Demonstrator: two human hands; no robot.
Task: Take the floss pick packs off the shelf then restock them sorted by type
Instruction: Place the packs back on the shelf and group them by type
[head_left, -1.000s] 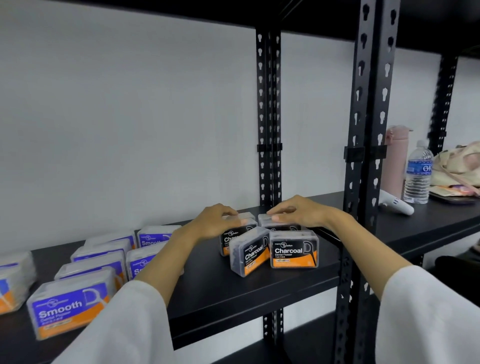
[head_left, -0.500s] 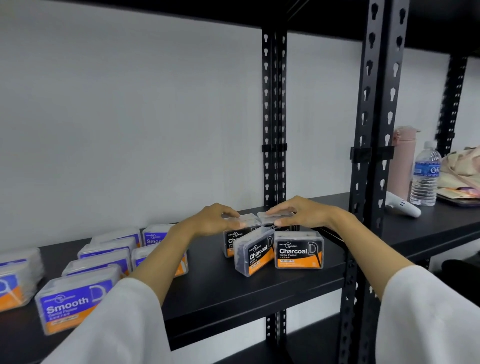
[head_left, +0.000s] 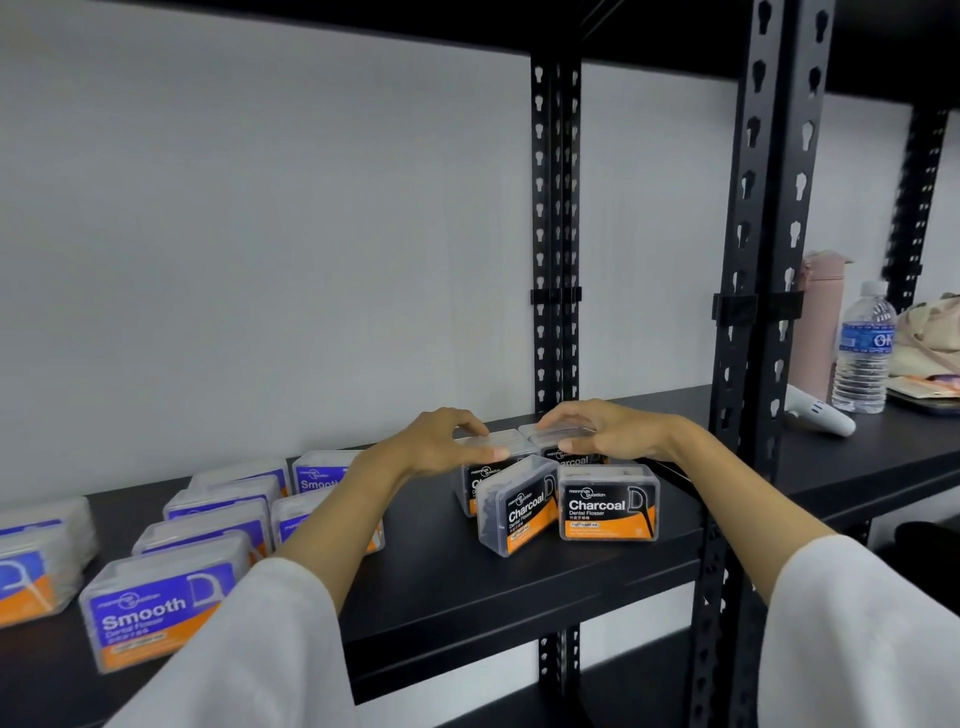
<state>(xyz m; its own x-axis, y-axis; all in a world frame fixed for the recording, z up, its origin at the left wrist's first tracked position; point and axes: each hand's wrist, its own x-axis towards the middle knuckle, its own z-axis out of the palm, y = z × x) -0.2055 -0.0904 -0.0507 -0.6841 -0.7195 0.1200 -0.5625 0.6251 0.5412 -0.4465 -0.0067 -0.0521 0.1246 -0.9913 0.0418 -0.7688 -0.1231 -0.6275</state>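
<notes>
Several clear packs with black "Charcoal" labels stand clustered mid-shelf. My left hand (head_left: 441, 444) grips the back-left Charcoal pack (head_left: 470, 480) from above. My right hand (head_left: 605, 434) grips the back-right Charcoal pack (head_left: 574, 457), mostly hidden beneath it. In front, one Charcoal pack (head_left: 519, 506) stands tilted and turned, and another Charcoal pack (head_left: 608, 504) stands square. Several blue "Smooth" packs (head_left: 156, 608) lie in rows at the left end of the black shelf (head_left: 467, 592).
A black upright post (head_left: 763, 312) stands just right of my right wrist, another post (head_left: 556, 234) at the back. Beyond it are a pink flask (head_left: 815, 322), a water bottle (head_left: 865, 353), a white handheld device (head_left: 821, 415) and a bag (head_left: 930, 332).
Both hands stay on the back Charcoal packs and barely shift. The view has drifted slightly, nothing else has moved.
</notes>
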